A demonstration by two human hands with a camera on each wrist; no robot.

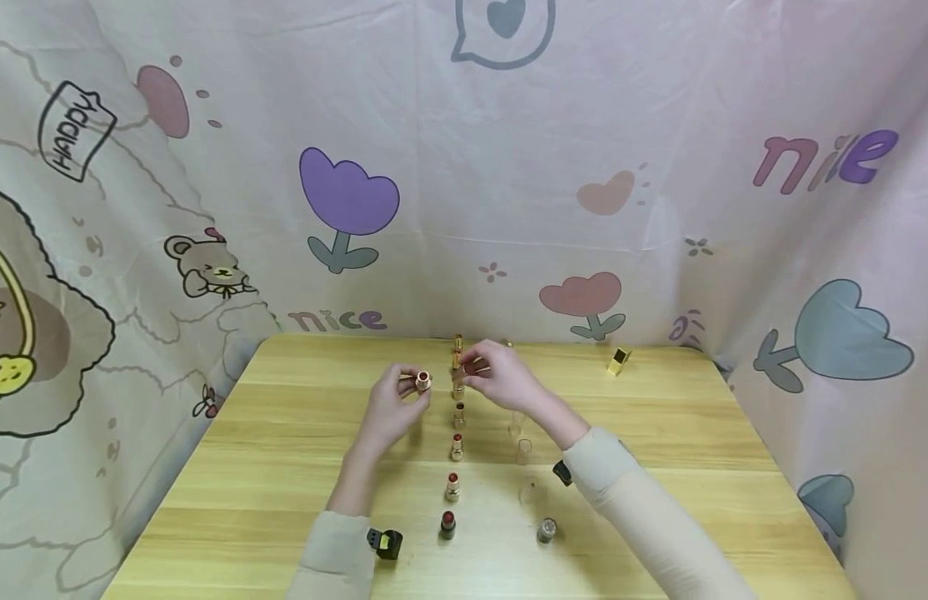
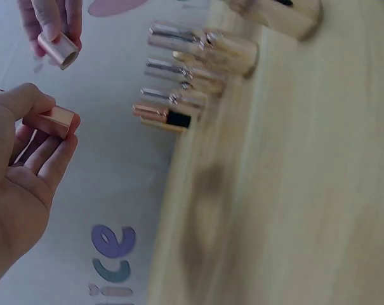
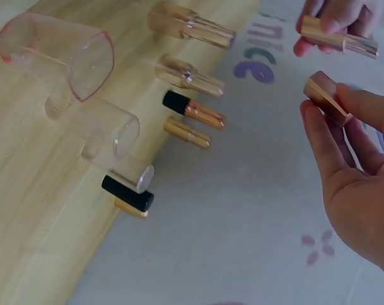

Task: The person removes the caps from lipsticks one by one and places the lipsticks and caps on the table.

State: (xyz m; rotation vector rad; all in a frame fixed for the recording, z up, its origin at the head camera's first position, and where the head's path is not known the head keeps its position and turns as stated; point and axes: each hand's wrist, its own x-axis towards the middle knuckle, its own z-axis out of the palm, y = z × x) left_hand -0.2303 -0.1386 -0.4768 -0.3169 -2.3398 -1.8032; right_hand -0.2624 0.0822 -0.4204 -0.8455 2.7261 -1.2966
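My left hand (image 1: pixel 392 408) grips an uncapped lipstick (image 1: pixel 423 381) between thumb and fingers, raised above the table. In the right wrist view that lipstick (image 3: pixel 337 38) has a gold base and a shiny inner tube. My right hand (image 1: pixel 500 375) pinches a rose-gold lipstick cap (image 3: pixel 327 98) by its sides. The cap (image 2: pixel 59 51) shows its open end in the left wrist view. Cap and lipstick are held apart, close to each other. Below the hands, a row of upright lipsticks runs toward me, including a red one (image 1: pixel 452 487) and a dark-based one (image 1: pixel 448 525).
Right of the lipsticks stands a column of caps, several transparent (image 1: pixel 525 451) and one greyish (image 1: pixel 546 530). A gold square cap (image 1: pixel 618 360) lies at the back right. A printed cloth (image 1: pixel 434 250) hangs behind the wooden table (image 1: pixel 284 450).
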